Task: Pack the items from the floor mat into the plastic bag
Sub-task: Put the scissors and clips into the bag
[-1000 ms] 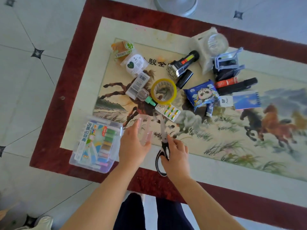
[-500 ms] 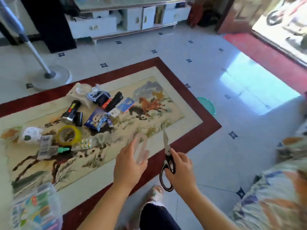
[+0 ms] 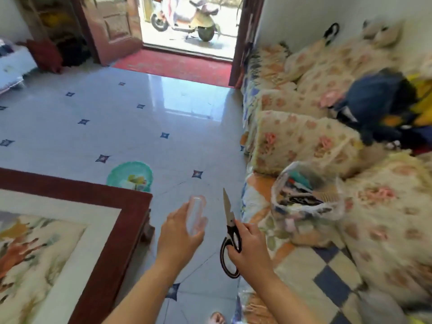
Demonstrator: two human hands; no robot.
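Tiled floor (image 3: 140, 127) is seen between floor mat (image 3: 100, 218), lower left, and floral sofa (image 3: 304, 136), right. Plastic bag (image 3: 304, 228), mouth open, is set on the sofa. Clear case (image 3: 196, 215) is gripped in left hand (image 3: 180, 232); scissors (image 3: 230, 220) are gripped by the handle in right hand (image 3: 250, 246).

Glossy tiled floor (image 3: 163, 108), floral sofa (image 3: 304, 136), sunlit open doorway (image 3: 187, 24)

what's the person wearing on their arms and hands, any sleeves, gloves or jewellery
No sleeves show: the left arm and right arm are bare right to the frame's bottom edge. The left hand and right hand have no gloves. No ring, watch or bracelet is visible on either; the nails are too blurred to judge.
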